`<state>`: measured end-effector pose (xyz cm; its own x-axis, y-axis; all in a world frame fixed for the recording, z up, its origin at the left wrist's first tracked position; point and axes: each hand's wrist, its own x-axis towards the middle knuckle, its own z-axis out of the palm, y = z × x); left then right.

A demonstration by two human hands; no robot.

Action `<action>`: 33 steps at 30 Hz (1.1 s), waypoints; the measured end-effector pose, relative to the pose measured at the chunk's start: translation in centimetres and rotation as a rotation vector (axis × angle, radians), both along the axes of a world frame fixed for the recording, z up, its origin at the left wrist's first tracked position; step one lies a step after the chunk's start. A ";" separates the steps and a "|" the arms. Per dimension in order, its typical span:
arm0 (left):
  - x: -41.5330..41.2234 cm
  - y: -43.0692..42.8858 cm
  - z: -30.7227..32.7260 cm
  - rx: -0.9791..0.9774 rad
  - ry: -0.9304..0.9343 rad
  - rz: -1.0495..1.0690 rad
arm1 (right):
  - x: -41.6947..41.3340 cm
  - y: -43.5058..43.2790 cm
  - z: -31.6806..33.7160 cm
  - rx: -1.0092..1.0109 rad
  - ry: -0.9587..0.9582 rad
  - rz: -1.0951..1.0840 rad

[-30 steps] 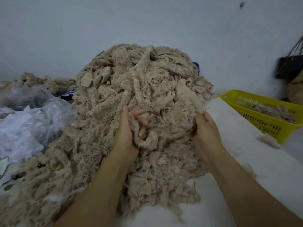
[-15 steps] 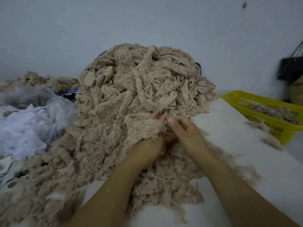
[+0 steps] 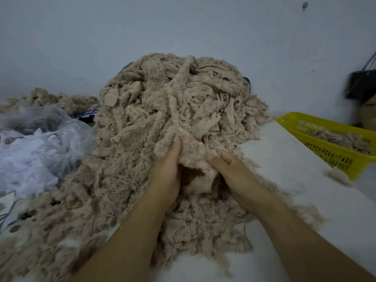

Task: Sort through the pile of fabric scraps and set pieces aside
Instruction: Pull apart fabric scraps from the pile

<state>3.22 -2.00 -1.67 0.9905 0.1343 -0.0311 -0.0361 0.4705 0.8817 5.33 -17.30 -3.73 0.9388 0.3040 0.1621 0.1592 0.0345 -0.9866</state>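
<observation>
Inside the yellow basket (image 3: 333,157) lie beige scraps (image 3: 343,139).

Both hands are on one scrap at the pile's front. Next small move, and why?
Probably lift the scrap free of the pile: the left hand and right hand both grip it while it lies against the heap.

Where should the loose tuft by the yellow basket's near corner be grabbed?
Pinch the tuft at its raised middle, coming down from above and slightly from the left. It lies low and loose on the white table, and the yellow basket wall crowds its right side.
</observation>
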 end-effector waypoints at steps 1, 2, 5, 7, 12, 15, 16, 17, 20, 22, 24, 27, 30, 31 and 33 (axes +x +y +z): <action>0.1 0.1 0.2 -0.089 0.010 -0.009 | 0.1 -0.1 0.0 0.046 0.017 0.011; 0.3 0.1 0.3 -0.151 0.024 -0.006 | 0.1 -0.2 0.2 0.099 0.043 0.016; 0.5 0.6 0.5 -0.314 0.014 -0.012 | 0.3 -0.7 0.6 0.222 0.152 0.045; 0.5 0.7 0.6 -0.336 -0.008 -0.030 | 0.3 -1.0 1.0 0.291 0.241 0.031; -1.1 0.0 0.4 0.438 -0.211 -0.219 | 0.3 -1.3 1.8 0.632 0.287 0.067; -1.0 -0.9 -0.9 0.988 -0.270 -0.298 | 0.8 -2.0 1.7 0.738 0.307 -0.009; -0.6 -1.0 -1.3 1.085 -0.271 -0.249 | 0.9 -2.2 1.8 0.770 0.315 -0.043; -0.3 -0.8 -1.5 1.125 -0.269 -0.152 | 1.1 -2.4 1.8 0.803 0.319 -0.087; 0.4 0.6 -1.3 1.047 -0.213 0.048 | 1.3 -2.9 2.0 0.879 0.344 -0.199; 0.3 1.2 -0.8 0.895 -0.137 0.083 | 1.4 -3.1 2.1 0.890 0.365 -0.254; 0.4 1.1 -0.3 0.547 -0.068 0.064 | 1.3 -3.1 2.3 0.824 0.370 -0.266; -0.1 0.9 0.6 0.115 0.023 -0.047 | 1.2 -2.7 2.1 0.571 0.265 -0.263; -0.1 1.3 0.6 -0.070 0.002 -0.173 | 0.3 -1.7 1.8 0.196 -0.022 -0.223; -0.1 1.4 0.6 -0.116 -0.019 -0.195 | -0.2 -1.4 1.7 0.052 -0.110 -0.182; 0.1 1.2 0.6 -0.097 -0.043 -0.196 | -0.8 -0.8 1.3 -0.199 -0.183 -0.066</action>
<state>3.30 -0.76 -1.06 0.9980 -0.0622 0.0086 0.0274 0.5548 0.8315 4.52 -18.06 -2.41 0.9181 0.2861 0.2744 0.3312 -0.1730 -0.9276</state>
